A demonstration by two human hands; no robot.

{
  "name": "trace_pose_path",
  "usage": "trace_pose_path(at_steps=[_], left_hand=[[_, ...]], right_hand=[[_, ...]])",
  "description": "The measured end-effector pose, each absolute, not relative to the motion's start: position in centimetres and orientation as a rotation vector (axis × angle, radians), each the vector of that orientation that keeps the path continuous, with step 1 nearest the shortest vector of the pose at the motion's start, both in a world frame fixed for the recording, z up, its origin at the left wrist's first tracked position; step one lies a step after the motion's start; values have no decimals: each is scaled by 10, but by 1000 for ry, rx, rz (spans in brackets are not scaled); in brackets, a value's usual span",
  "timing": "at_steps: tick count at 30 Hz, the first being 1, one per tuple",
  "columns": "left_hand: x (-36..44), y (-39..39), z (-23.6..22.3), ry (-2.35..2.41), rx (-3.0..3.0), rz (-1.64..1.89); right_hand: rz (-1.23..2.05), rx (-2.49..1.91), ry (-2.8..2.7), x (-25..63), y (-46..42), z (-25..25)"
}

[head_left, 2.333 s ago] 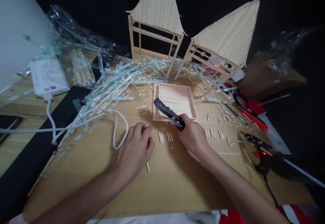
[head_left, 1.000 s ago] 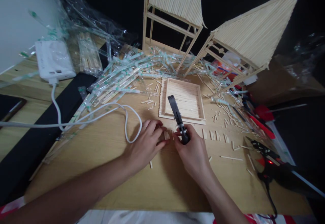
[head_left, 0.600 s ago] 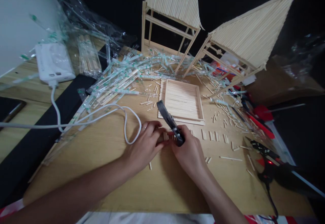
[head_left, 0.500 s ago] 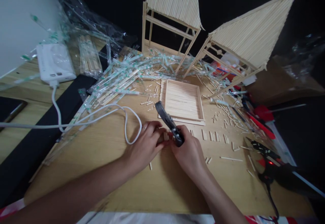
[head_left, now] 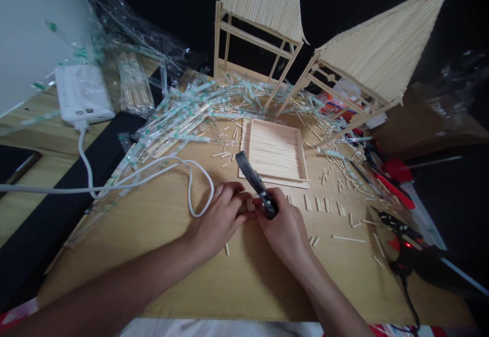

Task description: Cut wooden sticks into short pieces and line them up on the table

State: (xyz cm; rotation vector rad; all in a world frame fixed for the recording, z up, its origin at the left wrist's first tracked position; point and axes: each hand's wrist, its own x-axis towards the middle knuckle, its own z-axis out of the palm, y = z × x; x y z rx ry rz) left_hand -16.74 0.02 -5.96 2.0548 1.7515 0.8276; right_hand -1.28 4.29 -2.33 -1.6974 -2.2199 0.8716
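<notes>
My right hand (head_left: 284, 227) is closed round the handle of a black cutting tool (head_left: 254, 181) that points up and left over the wooden board (head_left: 244, 281). My left hand (head_left: 219, 220) rests beside it, fingers curled, pinching a small bunch of short cut sticks (head_left: 250, 205) between both hands' fingertips. Just beyond lies a flat square panel of sticks (head_left: 275, 151) with a raised frame. More short cut sticks (head_left: 324, 204) lie in rows to the right.
Two stick-built roofed models (head_left: 263, 11) (head_left: 378, 52) stand at the back. Plastic-wrapped sticks (head_left: 183, 118) pile up left of centre, with a white power bank (head_left: 82, 95) and looping cable (head_left: 191, 184). A glue gun (head_left: 405, 235) and red-handled tools (head_left: 385, 174) lie right.
My right hand swung the cutter from over the panel down beside my left hand. My left hand slid right and closed its fingertips on the short sticks. The view has barely shifted lately.
</notes>
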Motion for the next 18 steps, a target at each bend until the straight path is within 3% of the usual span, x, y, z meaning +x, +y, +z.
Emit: trace_pose_path(at_steps=[18], left_hand=[[-167,1,-57,1752,2029,814]], right_hand=[[793,-1671,-2287,-12,44,-21]])
